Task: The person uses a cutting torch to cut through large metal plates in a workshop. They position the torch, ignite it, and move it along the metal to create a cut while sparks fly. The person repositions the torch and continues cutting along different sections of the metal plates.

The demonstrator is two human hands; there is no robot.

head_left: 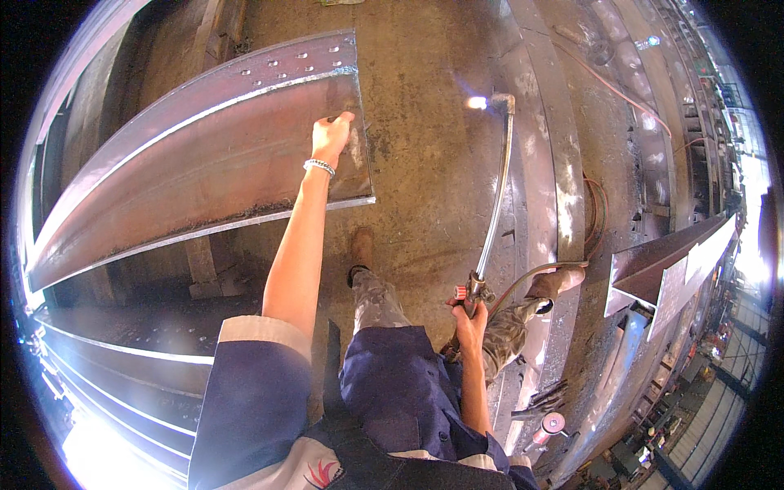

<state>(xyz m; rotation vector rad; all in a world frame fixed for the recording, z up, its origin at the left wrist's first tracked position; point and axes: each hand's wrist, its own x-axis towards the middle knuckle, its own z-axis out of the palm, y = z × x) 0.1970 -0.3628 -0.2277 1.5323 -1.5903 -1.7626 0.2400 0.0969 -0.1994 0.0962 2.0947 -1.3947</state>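
Rust-brown steel beam (204, 155) lies below the person's closed left hand (333, 139); whether that grips anything cannot be told. The right hand (469, 325) grips a torch (497, 196), its flame (477, 103) burning well ahead of those fingers.

The flanged beam (204, 159) lay at the left, the left hand (332, 135) over its right end. Across the floor (420, 171) to the right, the torch (497, 196) extended forward from the right hand (471, 325); its hose (541, 268) led rightward across a long beam (560, 155).

Right-hand beam (656, 266), perhaps a canister (554, 423)
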